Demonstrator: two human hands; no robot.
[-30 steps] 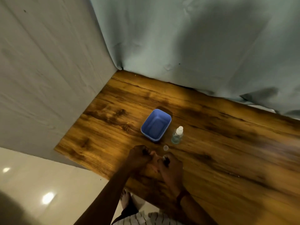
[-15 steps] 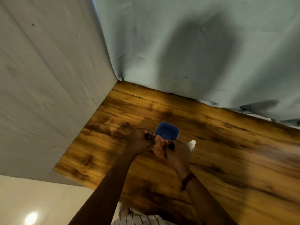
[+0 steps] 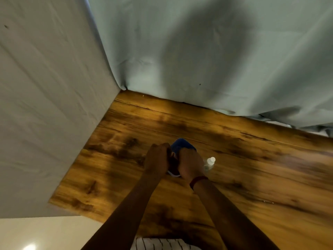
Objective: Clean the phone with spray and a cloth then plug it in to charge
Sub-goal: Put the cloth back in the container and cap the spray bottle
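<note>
- Head view: the left grip (image 3: 156,159) and the right grip (image 3: 189,165) are held close together above the desk (image 3: 261,170), knuckle against knuckle, with their backs towards the camera.
- The fingers of both grips are curled inward. The narrow gap between them is dark apart from one small pale patch near the top. Whether either grip has hold of anything, and what it would be, cannot be told.
- The phone and the cloth cannot be made out. If they are there, the two grips cover them.
- The spray bottle (image 3: 210,162) stands upright on the desk just to the right of the right grip, near it but apart. It has a clear body and a white cap.
- A blue tub (image 3: 182,145) sits directly beyond and beneath the two grips. Only its far blue corner shows above the knuckles, and a sliver of its pale rim shows below them, on the near side.
- A red wristband (image 3: 198,179) circles the wrist just behind the right grip.
- Both forearms run back from the grips to the lower edge of the picture, where a strip of striped shirt (image 3: 162,244) shows between them.
- Beyond the grips, a pale green sheet (image 3: 207,51) hangs down to the far edge of the desk.
- To the left of the left grip, a grey-white sheet (image 3: 45,105) drapes along the side edge of the desk.
- A glossy floor (image 3: 36,235) shows to the near left, behind the left forearm, below the desk's corner.
</note>
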